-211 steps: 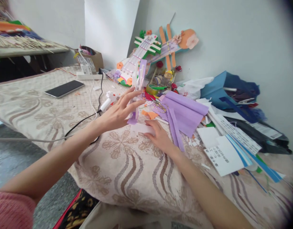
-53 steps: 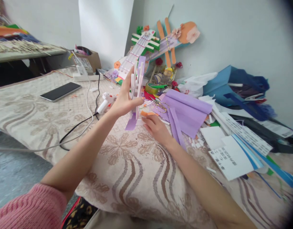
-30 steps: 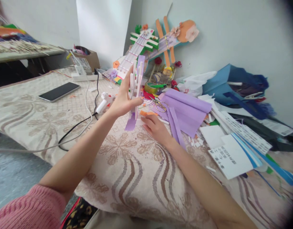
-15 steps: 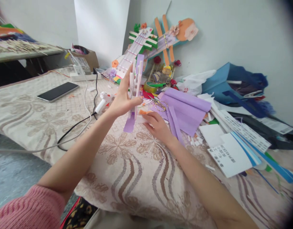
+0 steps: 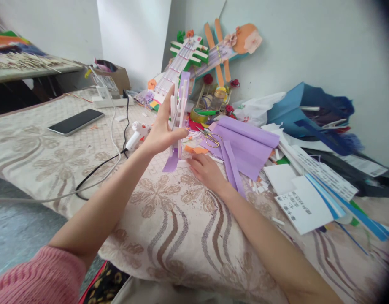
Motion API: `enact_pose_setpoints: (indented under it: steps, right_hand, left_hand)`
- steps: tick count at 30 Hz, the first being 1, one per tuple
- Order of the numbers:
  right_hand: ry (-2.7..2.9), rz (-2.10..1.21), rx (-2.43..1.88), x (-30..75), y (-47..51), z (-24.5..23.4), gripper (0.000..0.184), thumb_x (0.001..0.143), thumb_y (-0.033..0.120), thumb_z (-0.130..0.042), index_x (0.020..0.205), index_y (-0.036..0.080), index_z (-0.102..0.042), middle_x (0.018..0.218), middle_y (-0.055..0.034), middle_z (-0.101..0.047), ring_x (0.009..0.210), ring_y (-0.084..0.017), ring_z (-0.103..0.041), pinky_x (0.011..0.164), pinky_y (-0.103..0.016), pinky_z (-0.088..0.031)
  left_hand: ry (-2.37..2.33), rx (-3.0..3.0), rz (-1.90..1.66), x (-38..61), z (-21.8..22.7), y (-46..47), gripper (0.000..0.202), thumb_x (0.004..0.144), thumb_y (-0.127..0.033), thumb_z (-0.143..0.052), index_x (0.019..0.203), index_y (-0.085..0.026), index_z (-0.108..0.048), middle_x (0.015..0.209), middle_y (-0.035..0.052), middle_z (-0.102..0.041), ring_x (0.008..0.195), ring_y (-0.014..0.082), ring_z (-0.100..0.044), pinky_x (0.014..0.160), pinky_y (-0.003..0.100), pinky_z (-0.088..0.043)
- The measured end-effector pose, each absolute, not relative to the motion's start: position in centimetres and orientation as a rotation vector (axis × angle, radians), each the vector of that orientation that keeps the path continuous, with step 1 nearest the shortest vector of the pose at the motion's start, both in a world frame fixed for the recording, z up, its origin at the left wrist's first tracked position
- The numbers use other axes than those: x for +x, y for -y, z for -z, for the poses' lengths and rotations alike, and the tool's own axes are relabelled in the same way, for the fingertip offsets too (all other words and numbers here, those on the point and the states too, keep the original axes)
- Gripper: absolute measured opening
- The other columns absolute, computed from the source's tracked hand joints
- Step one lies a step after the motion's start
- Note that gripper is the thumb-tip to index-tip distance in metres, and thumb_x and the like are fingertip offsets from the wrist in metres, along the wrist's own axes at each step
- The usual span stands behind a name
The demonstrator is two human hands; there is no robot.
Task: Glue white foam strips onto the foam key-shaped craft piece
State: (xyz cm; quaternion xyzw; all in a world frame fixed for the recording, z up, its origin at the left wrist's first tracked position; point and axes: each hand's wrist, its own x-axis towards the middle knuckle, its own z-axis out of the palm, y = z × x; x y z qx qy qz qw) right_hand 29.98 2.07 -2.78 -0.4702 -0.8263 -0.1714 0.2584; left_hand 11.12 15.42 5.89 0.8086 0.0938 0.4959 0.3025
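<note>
Left hand (image 5: 161, 133) is grasping purple-and-white model (image 5: 182, 110) between thumb and fingers, probably steadying it upright; right hand (image 5: 206, 169) is touching white strip (image 5: 183, 161), can't tell if pinching

Note matt purple paper on the frame (image 5: 184, 83), matt creased paper in the sheet (image 5: 247, 143), shiny metal on the scissors (image 5: 207, 134). Read smooth white plastic on the glue gun (image 5: 135, 137), smooth glass-like face on the phone (image 5: 76, 121), woven cloth (image 5: 182, 211), crinkled thin plastic in the bag (image 5: 259, 109), ribbed knit in the sleeve (image 5: 39, 276).
</note>
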Motion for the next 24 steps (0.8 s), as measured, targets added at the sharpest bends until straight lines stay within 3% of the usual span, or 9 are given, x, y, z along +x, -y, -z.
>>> enact_pose_setpoints:
  steps: [9,17,24]
  right_hand:
    - [2.110,0.409,-1.284,29.8,-2.2,2.9,0.026,0.097,0.016,-0.048,0.120,0.023,-0.060,0.103,-0.0119,-0.062,0.095,-0.026,-0.060,0.083,-0.043,-0.055]
    - [2.058,0.217,-1.184,31.8,-2.3,2.2,0.032,0.095,0.019,-0.054,0.126,0.024,-0.054,0.113,-0.0107,-0.063,0.107,-0.026,-0.062,0.090,-0.047,-0.056]
    - [2.180,0.303,-1.187,32.8,-2.4,2.8,0.028,0.093,0.013,-0.055,0.118,0.023,-0.060,0.106,-0.0093,-0.066,0.101,-0.025,-0.062,0.087,-0.043,-0.055]
  left_hand:
    - [-0.251,2.135,-1.301,11.2,-5.8,-15.5,0.099,0.071,-0.035,-0.074,0.155,-0.041,-0.022,0.164,-0.0033,-0.030,0.157,0.0370,-0.001,0.129,0.061,-0.001]
    - [-0.262,2.130,-1.289,11.3,-6.1,-15.4,0.101,0.069,-0.035,-0.076,0.154,-0.042,-0.023,0.164,-0.0045,-0.030,0.157,0.0384,-0.006,0.128,0.062,-0.004]
    - [-0.225,2.108,-1.293,11.2,-6.0,-15.9,0.098,0.069,-0.033,-0.074,0.153,-0.042,-0.026,0.162,-0.0043,-0.034,0.157,0.0375,-0.007,0.128,0.061,-0.004]
